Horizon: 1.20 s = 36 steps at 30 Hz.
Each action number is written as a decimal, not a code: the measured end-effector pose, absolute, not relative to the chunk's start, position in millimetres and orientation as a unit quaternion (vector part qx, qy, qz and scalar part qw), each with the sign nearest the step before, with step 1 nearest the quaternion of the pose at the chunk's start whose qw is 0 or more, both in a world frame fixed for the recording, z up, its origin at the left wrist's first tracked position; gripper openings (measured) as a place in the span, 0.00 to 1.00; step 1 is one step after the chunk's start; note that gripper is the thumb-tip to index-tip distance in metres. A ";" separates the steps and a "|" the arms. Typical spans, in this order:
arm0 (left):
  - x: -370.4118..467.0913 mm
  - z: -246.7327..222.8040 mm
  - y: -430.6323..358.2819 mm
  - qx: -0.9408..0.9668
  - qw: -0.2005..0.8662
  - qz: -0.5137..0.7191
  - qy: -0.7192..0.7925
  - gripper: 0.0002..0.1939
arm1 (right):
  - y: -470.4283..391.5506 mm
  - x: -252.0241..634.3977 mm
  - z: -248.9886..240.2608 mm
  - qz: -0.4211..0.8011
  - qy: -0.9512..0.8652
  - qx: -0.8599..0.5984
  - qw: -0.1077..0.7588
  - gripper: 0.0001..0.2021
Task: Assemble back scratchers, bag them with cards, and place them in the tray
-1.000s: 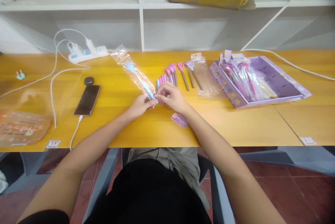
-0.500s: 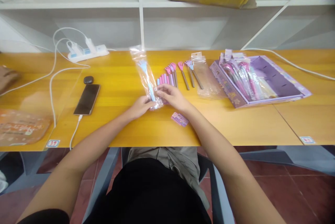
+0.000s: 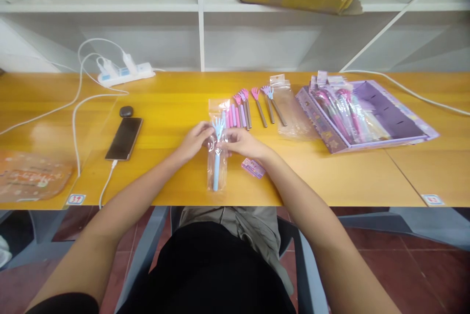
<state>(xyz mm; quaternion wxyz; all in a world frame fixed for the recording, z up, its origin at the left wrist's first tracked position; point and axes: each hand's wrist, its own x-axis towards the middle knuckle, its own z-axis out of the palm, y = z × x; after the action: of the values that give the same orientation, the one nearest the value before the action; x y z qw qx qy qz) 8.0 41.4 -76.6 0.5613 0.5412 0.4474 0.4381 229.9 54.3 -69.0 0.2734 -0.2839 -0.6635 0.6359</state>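
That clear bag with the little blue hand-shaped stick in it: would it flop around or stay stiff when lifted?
Probably both. The clear bag looks thin and crinkly, so its empty top likely flops. The blue stick inside looks rigid and should keep the middle straight. The film looks glossy, so perhaps slippery; the left hand and right hand pinch it from both sides.

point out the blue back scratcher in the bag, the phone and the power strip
blue back scratcher (image 3: 217, 167), head view, on its blue handle inside the clear bag
phone (image 3: 124, 138), head view, middle of the dark screen
power strip (image 3: 139, 70), head view, on its white casing right of the plugs
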 end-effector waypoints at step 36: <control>11.4 -92.1 47.3 0.507 0.557 0.456 0.474 0.20 | 87.1 279.2 -75.2 0.337 -0.803 -0.426 0.245 0.15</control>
<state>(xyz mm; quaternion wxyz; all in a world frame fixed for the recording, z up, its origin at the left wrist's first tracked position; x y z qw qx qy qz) 11.4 47.3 -92.1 0.5574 0.5069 0.4740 0.4556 279.2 87.1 -75.2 0.2455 -0.4256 -0.8030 0.3374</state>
